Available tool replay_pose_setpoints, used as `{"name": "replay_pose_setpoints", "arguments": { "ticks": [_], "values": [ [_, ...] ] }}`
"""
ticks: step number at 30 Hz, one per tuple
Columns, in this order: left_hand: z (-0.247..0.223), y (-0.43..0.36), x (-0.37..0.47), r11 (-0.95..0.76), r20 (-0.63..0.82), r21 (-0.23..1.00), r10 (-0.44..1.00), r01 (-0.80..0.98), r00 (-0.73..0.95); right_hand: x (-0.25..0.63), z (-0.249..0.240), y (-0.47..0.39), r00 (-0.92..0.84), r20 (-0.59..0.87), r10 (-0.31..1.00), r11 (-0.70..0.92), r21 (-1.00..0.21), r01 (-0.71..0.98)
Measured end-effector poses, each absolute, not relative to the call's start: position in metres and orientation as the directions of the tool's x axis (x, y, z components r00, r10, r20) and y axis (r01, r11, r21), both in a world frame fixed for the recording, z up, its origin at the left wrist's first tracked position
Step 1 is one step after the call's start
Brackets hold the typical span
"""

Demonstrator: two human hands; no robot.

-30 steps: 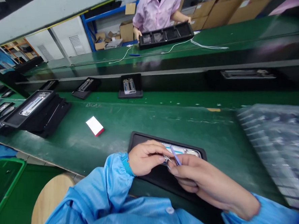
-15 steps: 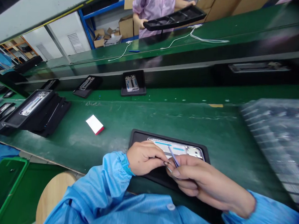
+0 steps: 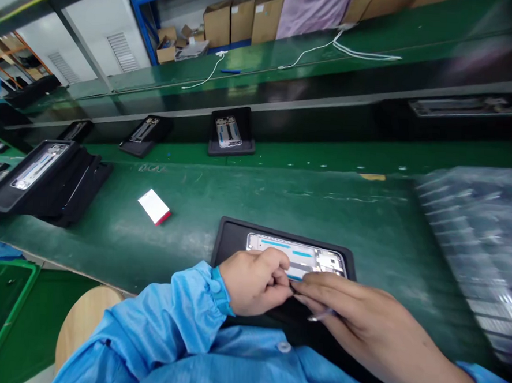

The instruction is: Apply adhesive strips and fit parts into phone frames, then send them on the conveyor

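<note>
Both hands meet over a phone frame in a black tray.

The left hand (image 3: 254,281) is pinched shut on a tiny part; the right hand (image 3: 361,319) holds tweezers (image 3: 321,315) over the phone frame (image 3: 298,255), which lies in its black tray (image 3: 231,239) on the green surface (image 3: 184,233).

A white card with a red edge (image 3: 153,206) lies on the green belt (image 3: 281,199); cardboard boxes (image 3: 231,21) stand behind.

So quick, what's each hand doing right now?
Left hand: fingers curled shut, pinching something too small to tell, over the phone frame in the black tray.
Right hand: closed on thin tweezers, fingertips meeting the left's.
</note>
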State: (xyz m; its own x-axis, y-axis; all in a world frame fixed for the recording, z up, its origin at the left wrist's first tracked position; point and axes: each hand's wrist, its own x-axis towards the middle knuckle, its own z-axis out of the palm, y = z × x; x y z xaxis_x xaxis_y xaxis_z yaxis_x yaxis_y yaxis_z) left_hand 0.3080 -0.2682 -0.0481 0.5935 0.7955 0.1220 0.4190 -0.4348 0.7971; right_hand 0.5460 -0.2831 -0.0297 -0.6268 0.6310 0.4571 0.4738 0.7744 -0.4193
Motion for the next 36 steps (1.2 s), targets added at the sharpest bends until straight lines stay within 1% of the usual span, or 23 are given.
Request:
{"name": "replay_pose_setpoints", "arguments": {
  "ticks": [3,9,10,12,13,15,17,19,22,25,29,36],
  "values": [
    [-0.046,-0.269,0.312,-0.393,0.079,0.809,0.81,0.437,0.582,0.552,-0.034,-0.278,-0.631,0.487,0.604,0.797,-0.382,0.469],
    [-0.043,-0.263,0.321,-0.287,-0.018,0.845,0.828,0.452,0.56,0.56,-0.038,-0.275,-0.652,0.52,0.552,0.823,-0.216,0.525],
    [-0.043,-0.261,0.322,-0.28,-0.014,0.853,0.831,0.44,0.557,0.56,-0.039,-0.274,-0.655,0.513,0.555,0.82,-0.204,0.535],
    [-0.044,-0.257,0.323,-0.309,0.039,0.843,0.852,0.441,0.523,0.562,-0.04,-0.269,-0.654,0.497,0.57,0.805,-0.177,0.566],
    [-0.045,-0.254,0.322,-0.342,0.08,0.814,0.867,0.469,0.493,0.563,-0.041,-0.265,-0.651,0.489,0.58,0.793,-0.155,0.59],
    [-0.047,-0.249,0.32,-0.402,0.144,0.712,0.886,0.575,0.44,0.566,-0.046,-0.254,-0.643,0.474,0.601,0.76,-0.091,0.643],
    [-0.049,-0.245,0.316,-0.433,0.136,0.599,0.884,0.674,0.447,0.568,-0.053,-0.242,-0.634,0.462,0.62,0.725,-0.027,0.688],
    [-0.051,-0.244,0.313,-0.465,0.086,0.523,0.863,0.714,0.498,0.569,-0.061,-0.232,-0.63,0.438,0.642,0.698,0.006,0.716],
    [-0.053,-0.245,0.31,-0.529,0.033,0.491,0.806,0.692,0.592,0.569,-0.07,-0.228,-0.646,0.397,0.653,0.698,0.016,0.716],
    [-0.055,-0.246,0.308,-0.55,0.017,0.518,0.773,0.656,0.634,0.571,-0.071,-0.235,-0.681,0.395,0.616,0.735,0.022,0.678],
    [-0.056,-0.245,0.307,-0.554,0.025,0.543,0.761,0.631,0.648,0.576,-0.071,-0.246,-0.699,0.407,0.589,0.763,0.004,0.646],
    [-0.054,-0.245,0.306,-0.556,0.042,0.55,0.763,0.623,0.645,0.578,-0.08,-0.248,-0.679,0.344,0.649,0.738,-0.071,0.67]
  ]
}}
